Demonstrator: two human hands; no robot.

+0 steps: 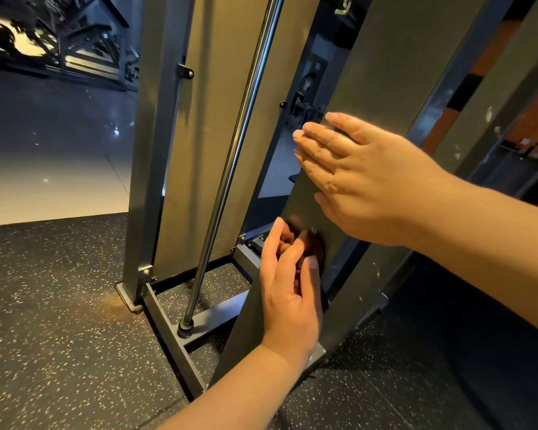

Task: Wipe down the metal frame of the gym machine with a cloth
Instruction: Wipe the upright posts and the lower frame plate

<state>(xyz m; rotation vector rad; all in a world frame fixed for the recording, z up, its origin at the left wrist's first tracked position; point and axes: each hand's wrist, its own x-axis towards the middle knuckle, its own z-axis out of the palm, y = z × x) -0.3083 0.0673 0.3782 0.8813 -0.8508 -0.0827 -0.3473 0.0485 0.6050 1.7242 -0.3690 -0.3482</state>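
At 9 o'clock a glossy tiled floor (53,169) meets a speckled rubber floor (50,321), which fills the view from 8 to 6 o'clock. Just right of it, from 11 down to 7 o'clock, a grey upright post (145,150) of the gym machine stands bolted to a low base bar (168,333). A chrome rod (235,141) slants from 12 o'clock down into a round socket on that base near 6 o'clock.

Right of the rod, a dark flat frame upright (385,63) runs from 1 o'clock down to 6 o'clock. The left hand (288,296), just below centre toward 5 o'clock, has its fingers curled round a brown cloth (312,249) and holds it against the face of this upright. The cloth is blurred, bunched between the fingers and the metal.

Above it, just right of centre toward 3 o'clock, the right hand (357,178) lies flat on the same upright, fingers straight and close together, holding nothing. Pale flecks mark the metal at 4 o'clock.
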